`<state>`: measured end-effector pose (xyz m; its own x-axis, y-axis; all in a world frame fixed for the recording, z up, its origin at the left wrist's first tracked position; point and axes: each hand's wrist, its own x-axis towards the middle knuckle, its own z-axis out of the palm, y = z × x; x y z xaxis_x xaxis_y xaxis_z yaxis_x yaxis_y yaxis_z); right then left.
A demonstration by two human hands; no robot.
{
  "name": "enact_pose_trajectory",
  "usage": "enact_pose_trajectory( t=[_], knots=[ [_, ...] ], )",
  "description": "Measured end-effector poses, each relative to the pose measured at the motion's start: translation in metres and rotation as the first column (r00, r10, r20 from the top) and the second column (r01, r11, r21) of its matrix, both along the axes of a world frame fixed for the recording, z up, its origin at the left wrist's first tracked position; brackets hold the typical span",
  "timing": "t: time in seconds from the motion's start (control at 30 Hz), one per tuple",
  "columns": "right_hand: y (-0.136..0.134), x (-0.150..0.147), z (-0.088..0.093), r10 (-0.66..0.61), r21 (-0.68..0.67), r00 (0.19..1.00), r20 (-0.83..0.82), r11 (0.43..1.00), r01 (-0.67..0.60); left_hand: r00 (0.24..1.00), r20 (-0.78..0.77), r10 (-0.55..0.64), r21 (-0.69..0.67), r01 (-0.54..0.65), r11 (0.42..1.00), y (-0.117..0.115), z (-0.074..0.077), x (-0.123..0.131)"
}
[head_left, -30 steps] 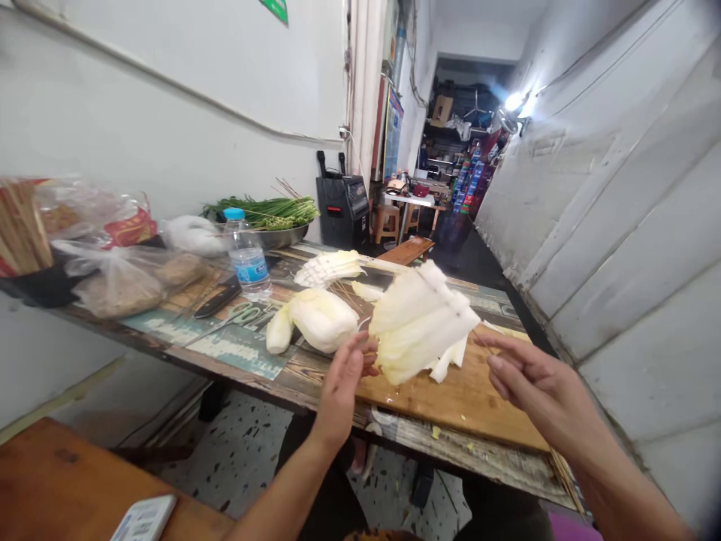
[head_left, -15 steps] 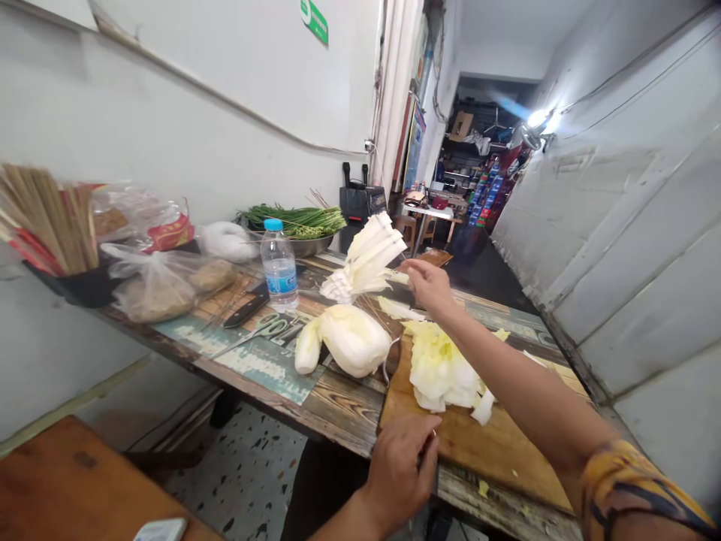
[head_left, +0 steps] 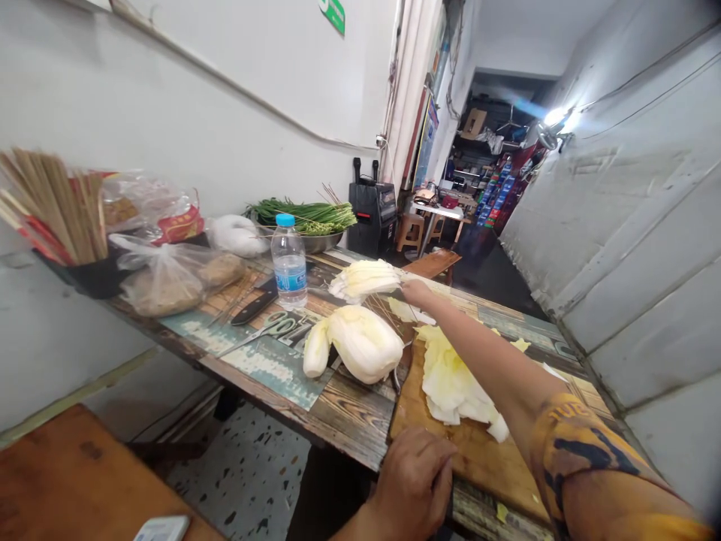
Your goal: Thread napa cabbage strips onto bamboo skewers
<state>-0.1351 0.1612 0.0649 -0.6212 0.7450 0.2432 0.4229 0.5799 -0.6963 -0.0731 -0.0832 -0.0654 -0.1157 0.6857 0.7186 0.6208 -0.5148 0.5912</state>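
My right hand (head_left: 415,290) reaches far across the table and is closed on the end of a skewer of white cabbage pieces (head_left: 363,279), which lies low over the tabletop beside a spread of bare bamboo sticks (head_left: 388,309). My left hand (head_left: 415,485) rests curled on the near edge of the wooden cutting board (head_left: 484,451); whether it holds anything is hidden. A pile of cut cabbage leaves (head_left: 454,379) lies on the board. A trimmed cabbage head (head_left: 360,343) sits just left of the board.
A water bottle (head_left: 289,263), a black-handled knife (head_left: 253,306) and scissors (head_left: 264,330) lie left of the cabbage. Plastic bags (head_left: 169,278), a holder of sticks (head_left: 53,207) and a metal bowl of green chives (head_left: 307,219) line the wall. A wooden bench (head_left: 67,481) is at lower left.
My right hand put the loose leaves on the board, reached out and took the skewered cabbage, lifted it, then lowered it toward the table. My left hand dropped to the board's near edge.
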Motion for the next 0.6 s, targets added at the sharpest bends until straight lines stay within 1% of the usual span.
enact_pose_trajectory(
  t=[0.07,0.13,0.2,0.23,0.3,0.33,0.4,0.47,0.53,0.6],
  knots=[
    [-0.003,0.016,0.020,0.022,0.043,0.990,0.138,0.999,-0.028,1.000,-0.015,0.018,-0.005,-0.018,1.000,-0.001,0.000,0.000],
    [-0.012,0.051,0.038,0.039,0.083,0.969,0.243,0.995,-0.061,0.999,-0.025,0.036,-0.002,-0.036,0.999,-0.001,0.000,-0.001],
    [-0.027,0.102,0.052,0.037,0.119,0.949,0.314,0.990,-0.078,0.998,-0.037,0.047,0.003,-0.047,0.999,-0.001,-0.001,-0.003],
    [-0.036,0.132,0.055,0.009,0.143,0.942,0.335,0.988,-0.061,0.998,-0.046,0.050,0.006,-0.050,0.999,-0.001,-0.002,-0.003],
    [-0.057,0.195,0.055,-0.077,0.177,0.924,0.374,0.984,0.010,0.996,-0.065,0.066,0.006,-0.066,0.998,-0.001,-0.002,-0.004],
    [-0.067,0.225,0.051,-0.133,0.185,0.907,0.401,0.981,0.062,0.994,-0.074,0.076,0.002,-0.076,0.997,-0.001,-0.001,-0.004],
    [-0.084,0.279,0.035,-0.270,0.207,0.844,0.464,0.959,0.193,0.991,-0.068,0.112,-0.024,-0.114,0.993,-0.001,0.003,-0.002],
    [-0.095,0.322,0.012,-0.412,0.238,0.739,0.534,0.911,0.336,0.989,-0.059,0.138,-0.054,-0.142,0.988,0.000,0.012,0.004],
    [-0.101,0.352,-0.012,-0.512,0.265,0.616,0.599,0.853,0.451,0.988,-0.088,0.126,-0.064,-0.132,0.989,0.003,0.023,0.013],
    [-0.104,0.372,-0.034,-0.558,0.279,0.509,0.655,0.805,0.523,0.984,-0.158,0.080,-0.054,-0.090,0.995,0.010,0.032,0.026]
  ],
)
